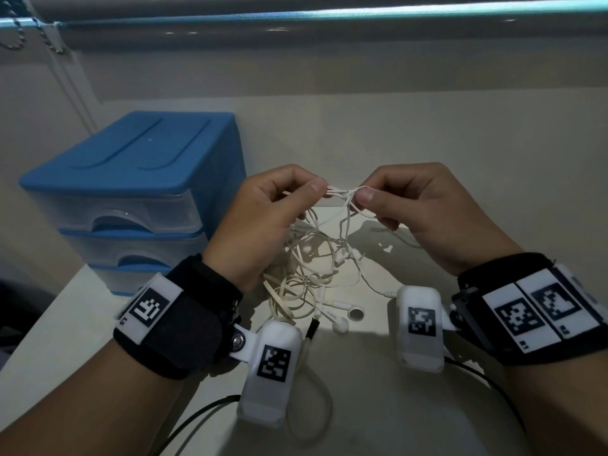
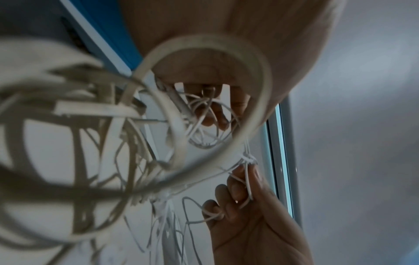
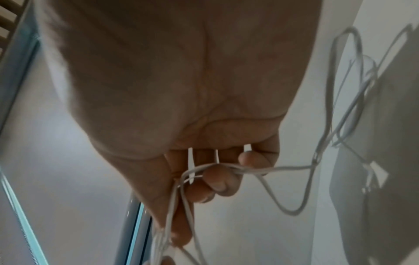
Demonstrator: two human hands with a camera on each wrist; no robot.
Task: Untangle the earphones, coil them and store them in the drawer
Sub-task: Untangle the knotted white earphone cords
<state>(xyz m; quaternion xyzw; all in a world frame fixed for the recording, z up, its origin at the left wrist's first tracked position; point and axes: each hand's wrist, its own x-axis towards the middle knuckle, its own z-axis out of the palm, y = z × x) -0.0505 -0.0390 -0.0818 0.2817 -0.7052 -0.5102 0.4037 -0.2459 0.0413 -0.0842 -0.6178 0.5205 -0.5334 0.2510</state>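
A tangle of white earphone cords (image 1: 312,268) hangs between my hands, its lower loops and several earbuds (image 1: 340,324) lying on the white table (image 1: 362,406). My left hand (image 1: 289,195) pinches a bunch of strands at the top between thumb and forefinger. Just to the right, my right hand (image 1: 371,195) pinches the knot's other side, thin cord looped over its curled fingers (image 3: 217,181). Blurred flat cord loops (image 2: 204,100) fill the left wrist view, with the right hand (image 2: 240,197) below them. The blue drawer unit (image 1: 131,199) stands at the left, drawers closed.
A black plug (image 1: 312,327) lies among the cords near my left wrist camera. Black cables (image 1: 487,380) trail from both wrist cameras over the table front. A window blind (image 1: 296,8) and its bead chain (image 1: 49,41) run along the wall behind.
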